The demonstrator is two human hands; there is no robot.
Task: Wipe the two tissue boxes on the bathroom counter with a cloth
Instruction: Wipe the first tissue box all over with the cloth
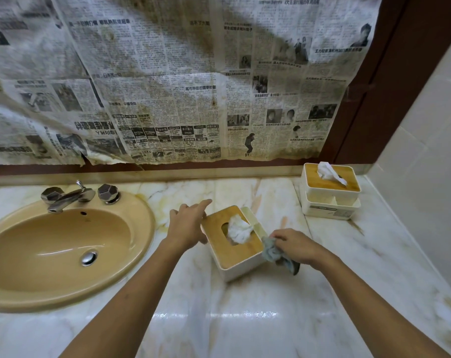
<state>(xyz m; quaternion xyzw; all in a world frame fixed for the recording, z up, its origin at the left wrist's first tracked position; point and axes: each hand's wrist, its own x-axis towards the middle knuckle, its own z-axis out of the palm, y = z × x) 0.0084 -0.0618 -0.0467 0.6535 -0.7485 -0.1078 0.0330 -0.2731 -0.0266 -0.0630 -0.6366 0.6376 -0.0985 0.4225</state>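
A white tissue box with a wooden lid [220, 248] stands on the marble counter [245, 319] in front of me, a tissue poking from its slot. My left hand [186, 224] rests against the box's left side, forefinger stretched out along the far edge. My right hand [295, 245] grips a crumpled grey cloth [273, 251] and presses it against the box's right side. A second white tissue box with a wooden lid [330, 191] sits in the far right corner of the counter, untouched.
A tan sink [17, 288] with a chrome tap [64, 197] fills the left of the counter. Stained newspaper [167, 86] covers the mirror behind. A tiled wall [426, 189] closes the right side.
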